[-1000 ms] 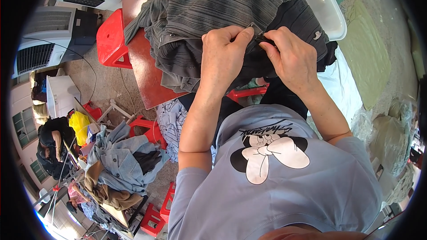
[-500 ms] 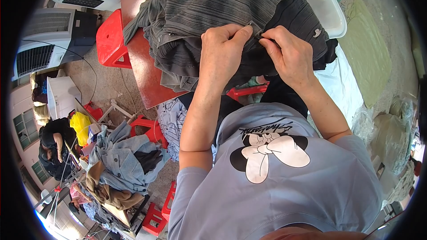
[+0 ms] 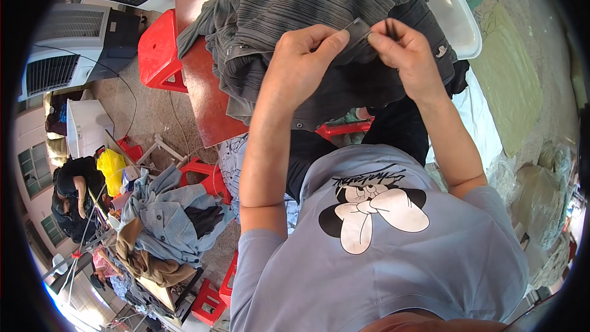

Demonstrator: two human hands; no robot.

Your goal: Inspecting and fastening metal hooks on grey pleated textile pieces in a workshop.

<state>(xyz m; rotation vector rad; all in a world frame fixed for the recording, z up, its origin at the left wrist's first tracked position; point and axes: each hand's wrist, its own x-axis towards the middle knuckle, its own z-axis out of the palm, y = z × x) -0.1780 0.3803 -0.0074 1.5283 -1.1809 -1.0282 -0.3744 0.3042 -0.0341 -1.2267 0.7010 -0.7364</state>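
Pinching a dark garment's edge (image 3: 357,28) between thumb and fingers of the left hand (image 3: 299,63), upper middle of the frame; pinching its other side with the right hand (image 3: 410,56), beside a small black object (image 3: 391,29), too blurred to identify. Raised over a heap of dark garments (image 3: 307,6) on the red tabletop (image 3: 209,101). Apparently partway: edge lifted, not yet released; impossible to tell finished from unfinished in the heap. At upper right, a white bin (image 3: 470,40), contents unclear; at lower right, clear plastic (image 3: 541,193) around pale material.

Unreadable black lettering (image 3: 370,178) on shirt (image 3: 442,258)
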